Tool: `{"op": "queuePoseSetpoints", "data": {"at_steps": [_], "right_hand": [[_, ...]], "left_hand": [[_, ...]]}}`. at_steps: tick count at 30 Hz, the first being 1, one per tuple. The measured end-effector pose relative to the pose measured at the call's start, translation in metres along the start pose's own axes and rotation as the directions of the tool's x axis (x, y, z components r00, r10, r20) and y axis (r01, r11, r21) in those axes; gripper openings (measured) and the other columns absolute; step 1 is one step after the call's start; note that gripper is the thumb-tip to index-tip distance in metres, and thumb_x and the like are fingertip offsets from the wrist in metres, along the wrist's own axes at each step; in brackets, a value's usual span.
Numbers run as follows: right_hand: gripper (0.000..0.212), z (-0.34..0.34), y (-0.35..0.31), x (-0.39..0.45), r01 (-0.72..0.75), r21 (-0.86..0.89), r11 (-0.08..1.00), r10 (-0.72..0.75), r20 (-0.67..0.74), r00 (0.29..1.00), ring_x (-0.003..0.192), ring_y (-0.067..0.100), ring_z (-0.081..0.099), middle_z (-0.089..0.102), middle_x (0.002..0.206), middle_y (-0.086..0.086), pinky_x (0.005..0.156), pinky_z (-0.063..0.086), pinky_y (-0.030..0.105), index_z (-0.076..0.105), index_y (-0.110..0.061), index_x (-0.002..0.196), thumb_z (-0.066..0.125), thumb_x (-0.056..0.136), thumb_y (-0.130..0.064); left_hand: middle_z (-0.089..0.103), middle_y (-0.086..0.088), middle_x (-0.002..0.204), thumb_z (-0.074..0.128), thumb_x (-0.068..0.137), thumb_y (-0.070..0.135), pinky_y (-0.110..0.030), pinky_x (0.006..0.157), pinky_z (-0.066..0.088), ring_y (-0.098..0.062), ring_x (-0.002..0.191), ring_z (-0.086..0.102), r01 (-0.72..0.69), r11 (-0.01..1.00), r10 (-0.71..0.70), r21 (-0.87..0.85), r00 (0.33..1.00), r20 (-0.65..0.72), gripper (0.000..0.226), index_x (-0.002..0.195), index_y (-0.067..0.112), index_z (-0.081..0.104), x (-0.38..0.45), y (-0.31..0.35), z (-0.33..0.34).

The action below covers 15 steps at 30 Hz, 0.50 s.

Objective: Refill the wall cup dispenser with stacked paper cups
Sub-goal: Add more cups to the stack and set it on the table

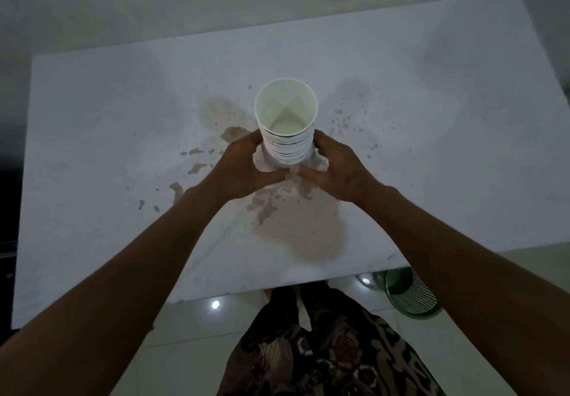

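A stack of white paper cups [286, 124] stands upright with its open mouth toward me, over the middle of a stained white table [123, 149]. My left hand [246, 164] grips the lower part of the stack from the left. My right hand [342, 170] grips it from the right, and the fingers of both hands meet in front of it. Pale crumpled wrapping shows around the stack's base between my hands. The stack's bottom is hidden. No wall dispenser is in view.
Brown stains and splashes spread across the table's middle. A plain wall [216, 1] rises behind the table. A mesh wire basket [410, 294] stands on the tiled floor under the table's near right corner. My patterned clothing [324, 349] fills the bottom centre.
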State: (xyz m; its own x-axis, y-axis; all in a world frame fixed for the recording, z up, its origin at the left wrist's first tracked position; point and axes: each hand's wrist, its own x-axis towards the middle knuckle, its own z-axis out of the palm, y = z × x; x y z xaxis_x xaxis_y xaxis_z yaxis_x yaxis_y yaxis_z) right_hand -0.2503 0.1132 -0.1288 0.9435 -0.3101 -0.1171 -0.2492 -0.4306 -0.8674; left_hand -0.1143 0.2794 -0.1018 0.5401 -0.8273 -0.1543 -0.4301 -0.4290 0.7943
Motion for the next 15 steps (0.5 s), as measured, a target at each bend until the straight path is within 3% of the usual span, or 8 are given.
{"op": "queuePoseSetpoints", "data": {"at_steps": [2, 6, 10, 15], "right_hand": [[0.062, 0.005, 0.007, -0.002, -0.018, -0.006, 1.000, 0.018, -0.006, 1.000, 0.106, -0.014, 0.055, 0.062, 0.127, -0.013, 0.091, 0.043, 0.005, 0.051, -0.020, 0.138, 0.070, 0.085, -0.047], [0.061, 0.013, 0.013, -0.003, -0.064, 0.004, 0.998, 0.064, -0.018, 0.998, 0.098, -0.028, 0.051, 0.058, 0.119, -0.020, 0.082, 0.038, -0.002, 0.050, -0.026, 0.138, 0.061, 0.087, -0.057], [0.057, 0.012, 0.018, -0.003, -0.080, 0.006, 0.997, 0.080, 0.018, 0.997, 0.102, -0.011, 0.058, 0.061, 0.121, -0.017, 0.088, 0.048, 0.011, 0.050, -0.025, 0.137, 0.069, 0.088, -0.048], [0.074, 0.015, 0.009, -0.011, -0.028, 0.076, 0.997, 0.034, -0.081, 0.996, 0.129, 0.006, 0.052, 0.055, 0.143, -0.010, 0.102, 0.041, 0.012, 0.039, -0.023, 0.147, 0.070, 0.083, -0.045]], "left_hand": [[0.061, 0.014, 0.124, 0.084, 0.066, 0.053, -0.013, 0.095, 0.047, 0.006, 0.110, 0.058, -0.019, 1.000, 0.019, -0.012, 1.000, -0.022, 0.083, 0.133, 0.017, 0.054, 0.002, 0.005, -0.004], [0.064, 0.014, 0.115, 0.090, 0.066, 0.036, -0.006, 0.087, 0.046, 0.018, 0.101, 0.058, -0.030, 0.998, 0.026, -0.052, 0.997, -0.076, 0.074, 0.128, 0.009, 0.059, 0.006, 0.005, 0.003], [0.066, 0.008, 0.117, 0.089, 0.063, 0.039, -0.011, 0.089, 0.050, -0.002, 0.106, 0.065, -0.007, 0.998, 0.001, -0.068, 0.996, -0.088, 0.076, 0.126, 0.007, 0.061, 0.003, -0.006, 0.015], [0.068, -0.004, 0.126, 0.084, 0.071, 0.037, -0.028, 0.096, 0.054, -0.016, 0.113, 0.065, 0.027, 0.998, -0.032, -0.056, 0.995, -0.096, 0.071, 0.131, 0.007, 0.059, 0.000, -0.020, 0.025]]}}
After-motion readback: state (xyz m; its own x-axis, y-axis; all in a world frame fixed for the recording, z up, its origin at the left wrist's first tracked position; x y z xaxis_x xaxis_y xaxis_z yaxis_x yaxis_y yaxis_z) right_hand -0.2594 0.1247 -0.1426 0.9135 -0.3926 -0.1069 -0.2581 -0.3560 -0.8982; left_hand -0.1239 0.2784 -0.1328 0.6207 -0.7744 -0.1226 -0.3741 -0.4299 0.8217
